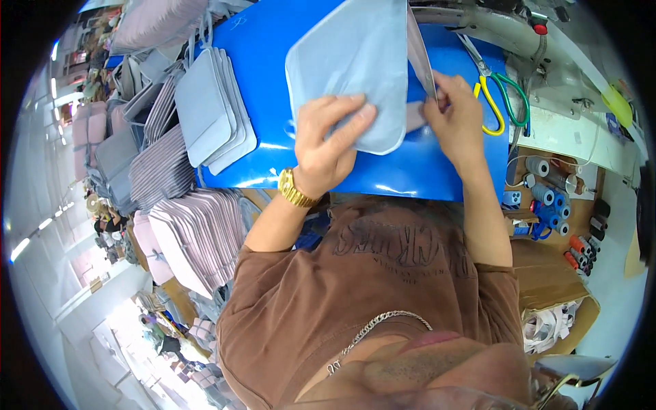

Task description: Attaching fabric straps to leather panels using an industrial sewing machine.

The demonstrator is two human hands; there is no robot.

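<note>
A light grey fabric panel (352, 68) with rounded corners and pale edging is held up over the blue work surface (263, 82). My left hand (328, 133) grips its lower left part, the thumb and fingers bent against the cloth. At its right side, my right hand (454, 113) pinches the edge of a thin pinkish-grey layer (421, 58), fingertips pressed together. A short pale strip (414, 116) shows between the panel and this hand. Right of my right hand lie scissors (493, 102) with one yellow and one green handle, blades pointing away.
Several grey panels (212, 109) are stacked on the left edge of the blue surface. Striped bundles (195, 236) pile up beyond it. A sewing machine (471, 27) stands at the far right. Thread spools (543, 195) and an open cardboard box (557, 273) are at the right.
</note>
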